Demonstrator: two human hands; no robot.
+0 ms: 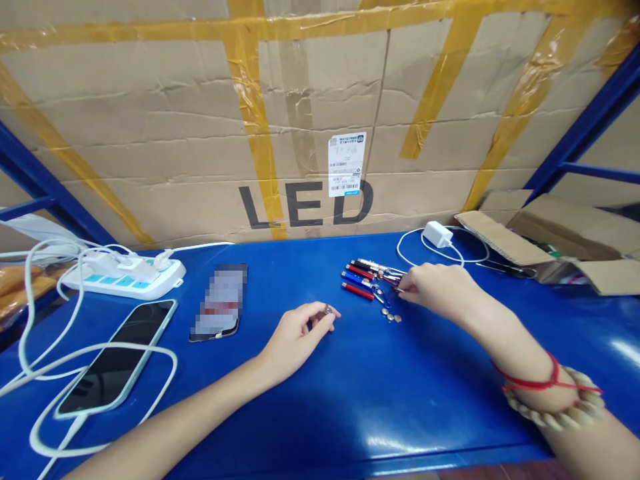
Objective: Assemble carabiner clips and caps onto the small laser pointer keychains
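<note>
My left hand (305, 333) is closed over the middle of the blue table, pinching small silvery button cells (328, 309) between thumb and fingers; how many is unclear. Further right, my right hand (437, 287) reaches down by the near ends of several small pen-like tubes with metal clips. Its fingertips are pressed together, and what they grip is hidden. The tubes lie side by side: a red tube (357, 291) in front, a blue tube (356, 279) behind it, then more red, black and silver ones. Several loose button cells (391, 315) lie just in front of them.
A phone (220, 303) and a charging phone (120, 360) lie at left, near a white power strip (165, 280) and looping cables. A white charger (437, 234) sits behind my right hand, with an open cardboard box (565, 247) at right. A large carton (200, 133) walls the back.
</note>
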